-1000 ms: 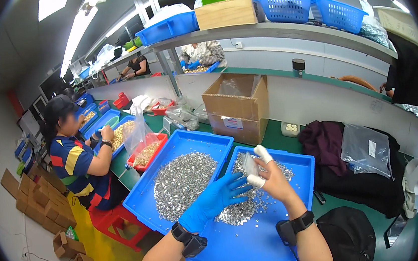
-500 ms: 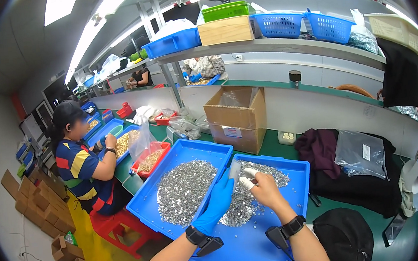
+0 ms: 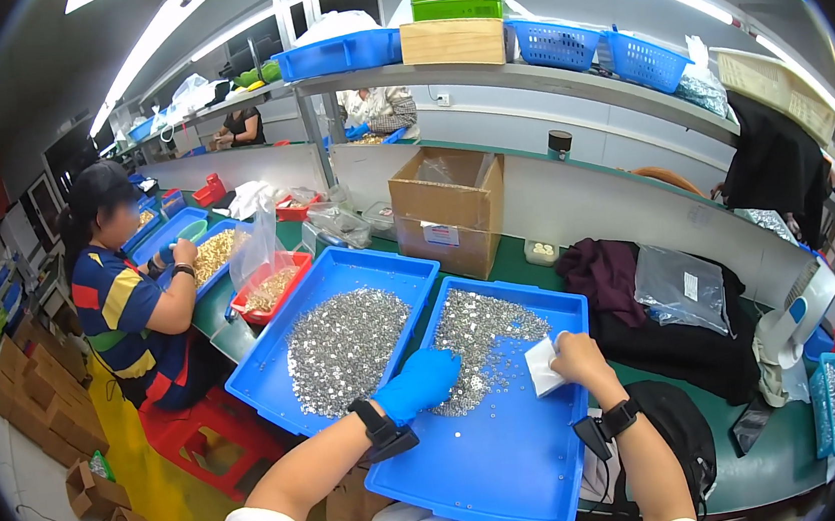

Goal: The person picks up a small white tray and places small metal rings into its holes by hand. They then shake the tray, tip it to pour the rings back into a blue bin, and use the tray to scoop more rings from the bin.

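Note:
In the head view, my right hand (image 3: pixel 578 358) grips a small white flat piece (image 3: pixel 542 367), like a card or scraper, over the right part of the blue tray (image 3: pixel 498 474) in front of me. My left hand (image 3: pixel 419 383), in a blue glove, is at the left edge of that tray with its fingers drawn together beside a pile of small silvery metal parts (image 3: pixel 470 331). What it holds, if anything, is hidden. A second blue tray (image 3: pixel 260 378) adjoins on the left, with a larger heap of similar parts (image 3: pixel 346 348).
A red bin (image 3: pixel 300 268) with a plastic bag and a cardboard box (image 3: pixel 448 212) stand behind the trays. Dark cloths (image 3: pixel 683 350) and a black bag (image 3: pixel 671 437) lie to the right. A co-worker (image 3: pixel 134 288) sits at the left on a red stool (image 3: pixel 209 446).
My hands have separated: the right moved right and toward me with the white piece, the left slightly left. The view has shifted, and some parts in the right tray are spread differently.

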Demonstrator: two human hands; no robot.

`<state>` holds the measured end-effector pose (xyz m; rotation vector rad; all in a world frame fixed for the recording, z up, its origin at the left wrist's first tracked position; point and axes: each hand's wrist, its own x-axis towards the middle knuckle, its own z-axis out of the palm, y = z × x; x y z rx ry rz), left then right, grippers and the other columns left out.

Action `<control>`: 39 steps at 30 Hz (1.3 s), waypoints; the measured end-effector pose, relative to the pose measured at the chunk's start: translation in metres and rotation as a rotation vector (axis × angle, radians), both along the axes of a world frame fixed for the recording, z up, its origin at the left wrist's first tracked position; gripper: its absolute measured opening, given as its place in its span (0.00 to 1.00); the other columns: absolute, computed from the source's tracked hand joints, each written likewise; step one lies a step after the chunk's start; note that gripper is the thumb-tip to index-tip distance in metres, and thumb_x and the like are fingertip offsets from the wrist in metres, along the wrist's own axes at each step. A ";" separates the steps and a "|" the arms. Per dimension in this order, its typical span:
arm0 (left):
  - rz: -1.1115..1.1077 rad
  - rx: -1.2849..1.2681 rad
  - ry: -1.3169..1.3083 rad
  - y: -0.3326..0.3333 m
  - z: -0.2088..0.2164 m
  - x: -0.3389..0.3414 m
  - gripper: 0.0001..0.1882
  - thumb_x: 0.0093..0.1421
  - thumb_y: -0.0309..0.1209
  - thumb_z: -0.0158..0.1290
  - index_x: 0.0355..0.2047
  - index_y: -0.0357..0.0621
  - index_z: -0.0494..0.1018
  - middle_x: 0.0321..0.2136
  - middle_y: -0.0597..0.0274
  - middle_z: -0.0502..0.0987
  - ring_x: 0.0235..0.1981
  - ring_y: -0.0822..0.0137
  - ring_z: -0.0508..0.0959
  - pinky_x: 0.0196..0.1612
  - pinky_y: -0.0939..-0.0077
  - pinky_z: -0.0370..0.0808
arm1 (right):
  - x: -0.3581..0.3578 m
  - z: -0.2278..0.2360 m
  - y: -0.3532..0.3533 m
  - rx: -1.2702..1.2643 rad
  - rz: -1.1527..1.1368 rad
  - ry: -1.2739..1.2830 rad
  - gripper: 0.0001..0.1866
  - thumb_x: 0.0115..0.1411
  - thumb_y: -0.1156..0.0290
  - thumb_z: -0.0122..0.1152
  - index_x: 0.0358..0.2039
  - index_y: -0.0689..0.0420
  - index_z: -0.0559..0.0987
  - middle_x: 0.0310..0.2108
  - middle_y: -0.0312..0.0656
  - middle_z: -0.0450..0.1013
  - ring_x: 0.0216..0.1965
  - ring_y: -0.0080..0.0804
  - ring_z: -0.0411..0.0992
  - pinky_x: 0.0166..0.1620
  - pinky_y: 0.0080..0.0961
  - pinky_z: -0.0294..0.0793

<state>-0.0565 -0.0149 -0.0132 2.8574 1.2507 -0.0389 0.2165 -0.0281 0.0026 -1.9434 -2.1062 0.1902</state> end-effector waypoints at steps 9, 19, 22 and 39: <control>-0.033 0.034 -0.229 0.006 -0.033 0.006 0.05 0.46 0.23 0.49 0.23 0.36 0.74 0.27 0.44 0.73 0.27 0.48 0.76 0.29 0.59 0.74 | -0.064 -0.019 -0.005 -0.274 0.032 0.255 0.10 0.44 0.75 0.54 0.25 0.69 0.75 0.19 0.53 0.74 0.22 0.39 0.76 0.28 0.29 0.77; 0.120 -0.086 -0.539 0.019 -0.038 0.031 0.08 0.48 0.25 0.50 0.29 0.34 0.73 0.31 0.39 0.73 0.32 0.45 0.75 0.34 0.59 0.73 | -0.083 -0.059 0.020 -0.504 -0.050 1.036 0.10 0.57 0.78 0.47 0.38 0.70 0.69 0.33 0.53 0.72 0.32 0.42 0.76 0.30 0.33 0.80; 0.146 -0.165 -0.573 0.028 -0.017 0.031 0.12 0.51 0.30 0.50 0.33 0.34 0.73 0.32 0.39 0.73 0.33 0.46 0.75 0.37 0.59 0.72 | -0.076 -0.056 0.022 -0.607 -0.070 1.211 0.11 0.59 0.78 0.44 0.41 0.69 0.69 0.35 0.52 0.72 0.34 0.42 0.75 0.32 0.34 0.80; 0.434 -1.715 -2.224 0.011 0.005 0.061 0.27 0.65 0.46 0.31 0.54 0.37 0.58 0.51 0.50 0.65 0.50 0.54 0.68 0.53 0.57 0.66 | -0.059 0.034 0.005 -0.230 0.075 0.795 0.15 0.59 0.68 0.49 0.43 0.63 0.71 0.35 0.45 0.74 0.28 0.37 0.75 0.31 0.30 0.76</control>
